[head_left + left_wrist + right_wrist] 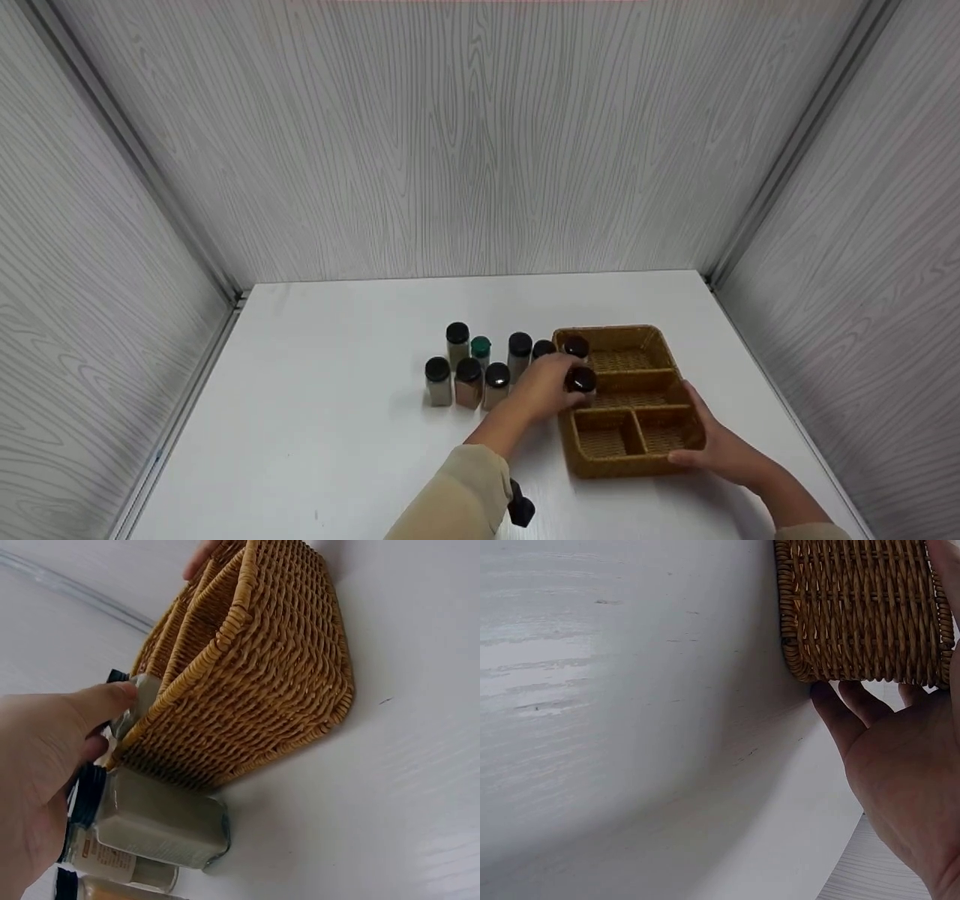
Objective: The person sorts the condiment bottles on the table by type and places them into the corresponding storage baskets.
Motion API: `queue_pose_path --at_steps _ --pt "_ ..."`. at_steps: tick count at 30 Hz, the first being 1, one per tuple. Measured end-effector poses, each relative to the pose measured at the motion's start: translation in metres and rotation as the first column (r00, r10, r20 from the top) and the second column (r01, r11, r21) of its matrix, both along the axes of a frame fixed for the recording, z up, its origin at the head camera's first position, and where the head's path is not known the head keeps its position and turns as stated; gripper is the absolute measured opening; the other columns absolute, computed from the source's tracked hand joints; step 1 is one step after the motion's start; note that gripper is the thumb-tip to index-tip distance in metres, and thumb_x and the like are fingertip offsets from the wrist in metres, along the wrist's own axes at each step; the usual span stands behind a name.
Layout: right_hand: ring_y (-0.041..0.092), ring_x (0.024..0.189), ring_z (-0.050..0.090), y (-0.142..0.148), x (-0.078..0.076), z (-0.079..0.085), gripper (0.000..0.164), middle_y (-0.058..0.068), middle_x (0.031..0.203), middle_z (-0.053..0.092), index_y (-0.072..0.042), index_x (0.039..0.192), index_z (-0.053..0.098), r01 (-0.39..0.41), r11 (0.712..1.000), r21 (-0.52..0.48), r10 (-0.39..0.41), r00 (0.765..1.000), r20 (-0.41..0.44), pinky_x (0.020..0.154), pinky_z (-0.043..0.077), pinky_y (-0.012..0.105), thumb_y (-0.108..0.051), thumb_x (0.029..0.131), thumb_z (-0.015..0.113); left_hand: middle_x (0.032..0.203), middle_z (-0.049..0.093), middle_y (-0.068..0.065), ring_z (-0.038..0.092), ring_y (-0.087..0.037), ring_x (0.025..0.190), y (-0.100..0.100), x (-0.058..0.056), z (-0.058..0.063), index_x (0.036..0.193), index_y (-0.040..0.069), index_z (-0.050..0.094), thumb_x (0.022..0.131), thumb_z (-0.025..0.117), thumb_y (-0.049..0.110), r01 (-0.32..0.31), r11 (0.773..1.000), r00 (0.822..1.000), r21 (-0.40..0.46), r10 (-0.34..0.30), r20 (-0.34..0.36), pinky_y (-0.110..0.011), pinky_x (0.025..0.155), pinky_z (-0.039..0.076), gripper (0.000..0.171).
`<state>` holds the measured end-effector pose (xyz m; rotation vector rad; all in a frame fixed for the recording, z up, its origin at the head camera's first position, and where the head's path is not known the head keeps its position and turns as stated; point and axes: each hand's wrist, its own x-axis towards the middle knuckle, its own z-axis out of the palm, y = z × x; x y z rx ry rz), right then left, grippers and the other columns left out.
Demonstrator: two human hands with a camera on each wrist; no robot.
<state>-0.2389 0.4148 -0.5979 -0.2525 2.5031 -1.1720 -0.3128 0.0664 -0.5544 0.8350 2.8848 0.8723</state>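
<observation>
My left hand (544, 386) pinches a spice jar (581, 380) with a dark cap. That jar is upright at the left end of the middle compartment of a brown wicker basket (611, 468); in the left wrist view the rim (202, 675) hides its lower part. At the basket's right side, my right hand (721, 451) grips the wall, thumb at the front and fingers along the side. Another dark-capped jar (576, 347) stands at the left of the back compartment. Fingers (840, 716) touch the wicker in the right wrist view.
Several spice jars stand left of the basket, among them a green-capped one (481, 348) and a black-capped one (438, 382). A squarish jar (161, 817) is close beside the basket wall. Grey wood-grain panels (480, 150) enclose the white table (315, 420).
</observation>
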Motion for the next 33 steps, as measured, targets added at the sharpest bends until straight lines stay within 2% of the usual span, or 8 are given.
queue_pose_path --at_steps 7,10,14,19,22,25,28,33 --pt "0.071 0.156 0.006 0.0 0.0 0.0 0.133 0.037 0.177 -0.012 -0.027 0.171 -0.024 0.003 1.0 0.021 -0.003 1.0 -0.013 0.117 0.025 0.088 -0.031 0.096 0.086 0.151 0.067 -0.005 0.061 -0.025 0.142 -0.006 0.002 -0.001 0.146 0.014 0.066 0.097 0.084 0.027 0.024 0.997 1.0 0.079 -0.023 -0.012 -0.037 0.123 0.049 0.054" --pt "0.071 0.156 0.005 0.0 0.001 0.0 0.133 0.037 0.177 -0.011 -0.025 0.172 -0.023 0.001 1.0 0.024 0.0 1.0 -0.025 0.117 0.024 0.088 -0.031 0.095 0.086 0.149 0.068 -0.005 0.063 -0.025 0.139 -0.009 0.002 0.0 0.145 0.014 0.067 0.097 0.084 0.025 0.024 0.992 1.0 0.123 -0.023 -0.011 -0.036 0.121 0.051 0.053" --pt "0.07 0.157 0.001 0.0 0.001 0.0 0.132 0.036 0.177 -0.013 -0.022 0.172 -0.023 0.002 1.0 0.013 -0.002 1.0 -0.026 0.118 0.02 0.089 -0.031 0.096 0.085 0.145 0.069 -0.003 0.064 -0.023 0.135 -0.014 0.004 0.001 0.142 0.014 0.068 0.096 0.085 0.025 0.027 0.981 1.0 0.193 -0.028 0.004 -0.036 0.116 0.054 0.051" --pt "0.071 0.157 -0.006 0.001 0.001 -0.001 0.132 0.035 0.176 -0.019 -0.029 0.17 -0.026 0.005 1.0 -0.008 -0.004 1.0 0.005 0.118 0.013 0.091 -0.032 0.098 0.083 0.148 0.067 0.001 0.062 -0.019 0.139 -0.022 0.006 -0.004 0.144 0.017 0.066 0.095 0.087 0.028 0.018 0.968 0.998 0.251 -0.031 0.048 -0.035 0.117 0.054 0.054" --pt "0.071 0.157 -0.006 0.002 0.001 -0.002 0.132 0.035 0.176 -0.019 -0.03 0.17 -0.027 0.003 1.0 -0.008 -0.003 1.0 0.008 0.118 0.014 0.091 -0.033 0.097 0.083 0.148 0.066 0.0 0.062 -0.021 0.139 -0.028 0.008 -0.008 0.145 0.016 0.064 0.094 0.088 0.028 0.011 0.948 0.997 0.318 -0.035 0.07 -0.037 0.117 0.054 0.058" --pt "0.072 0.157 -0.003 0.001 0.0 -0.002 0.132 0.036 0.176 -0.017 -0.027 0.171 -0.025 0.001 1.0 -0.008 -0.001 1.0 -0.005 0.117 0.017 0.091 -0.031 0.096 0.085 0.148 0.066 -0.001 0.062 -0.023 0.139 -0.033 0.011 -0.013 0.147 0.015 0.062 0.094 0.088 0.029 -0.016 0.927 0.996 0.374 -0.019 0.09 -0.04 0.118 0.054 0.061" --pt "0.071 0.157 -0.001 0.001 0.0 -0.002 0.132 0.036 0.177 -0.015 -0.023 0.172 -0.022 0.003 1.0 -0.01 -0.003 1.0 -0.016 0.118 0.018 0.09 -0.03 0.096 0.085 0.147 0.066 -0.002 0.062 -0.022 0.14 -0.038 0.015 -0.02 0.148 0.016 0.061 0.094 0.087 0.031 -0.061 0.917 0.995 0.394 0.027 0.091 -0.042 0.119 0.053 0.061" --pt "0.07 0.158 -0.003 -0.001 0.0 0.0 0.132 0.036 0.177 -0.015 -0.023 0.172 -0.022 0.004 1.0 -0.012 -0.005 1.0 -0.012 0.119 0.017 0.09 -0.028 0.096 0.085 0.147 0.066 -0.001 0.063 -0.021 0.14 -0.046 0.023 -0.029 0.147 0.015 0.061 0.096 0.085 0.032 -0.111 0.903 0.994 0.415 0.103 0.04 -0.042 0.118 0.054 0.059"
